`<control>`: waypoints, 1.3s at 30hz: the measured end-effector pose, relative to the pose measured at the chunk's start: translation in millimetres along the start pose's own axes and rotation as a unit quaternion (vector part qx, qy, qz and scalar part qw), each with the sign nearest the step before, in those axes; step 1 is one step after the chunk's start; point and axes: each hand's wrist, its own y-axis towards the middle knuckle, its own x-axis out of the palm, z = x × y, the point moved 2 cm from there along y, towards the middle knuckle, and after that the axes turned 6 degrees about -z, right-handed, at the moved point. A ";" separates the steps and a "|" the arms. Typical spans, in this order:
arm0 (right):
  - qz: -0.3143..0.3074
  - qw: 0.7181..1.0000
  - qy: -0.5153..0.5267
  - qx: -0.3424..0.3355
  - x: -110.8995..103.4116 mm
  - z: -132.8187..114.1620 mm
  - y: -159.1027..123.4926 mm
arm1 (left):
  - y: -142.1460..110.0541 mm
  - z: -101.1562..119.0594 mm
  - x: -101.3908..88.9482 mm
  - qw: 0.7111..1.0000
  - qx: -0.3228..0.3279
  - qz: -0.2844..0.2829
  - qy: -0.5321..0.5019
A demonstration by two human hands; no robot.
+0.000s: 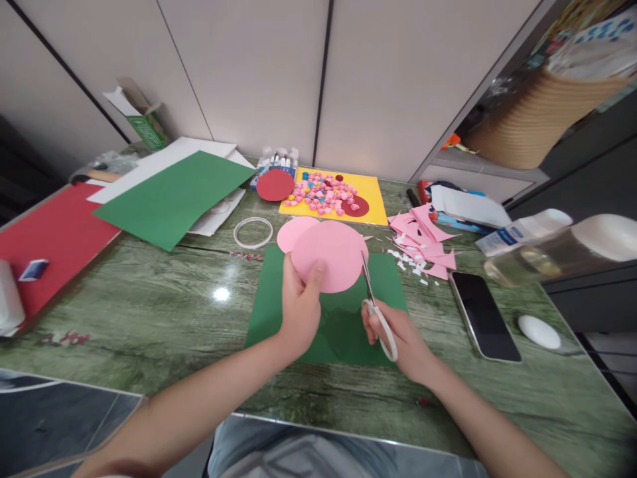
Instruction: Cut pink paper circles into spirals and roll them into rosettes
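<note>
The left hand (301, 309) pinches a pink paper disc (329, 257) at its lower edge, thumb on top. The right hand (398, 335) grips white-handled scissors (380, 330), their blades at the disc's right edge. Both hands are above a green sheet (328, 335) lying on the green, marble-patterned tabletop (189, 318); the hands are apart.

Just behind the held disc, partly covered by it, is another pink disc (294, 232). To the left is a roll of tape (253, 233); to the right are pink paper scraps (421, 240) with small white bits, then a dark-screened phone (484, 316) and a white oval object (539, 331).

Farther back, a yellow sheet (371, 189) bears many small pink, blue and red pieces (326, 194) and a dark red disc (356, 206). A red disc (275, 185) is beside them. At far left, another green sheet (174, 196) overlaps white sheets (159, 162) and a red sheet (60, 239).
</note>
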 end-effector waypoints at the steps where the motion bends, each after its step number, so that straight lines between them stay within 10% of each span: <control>1: 0.001 1.000 0.001 -0.002 0.1 0.4 0.1 | 0.2 -0.2 0.3 1.000 -0.001 -0.003 0.003; 39: 0.000 1.000 -0.006 0.008 -0.5 -1.8 0.0 | 1.9 0.8 -1.9 0.999 -0.014 0.005 0.030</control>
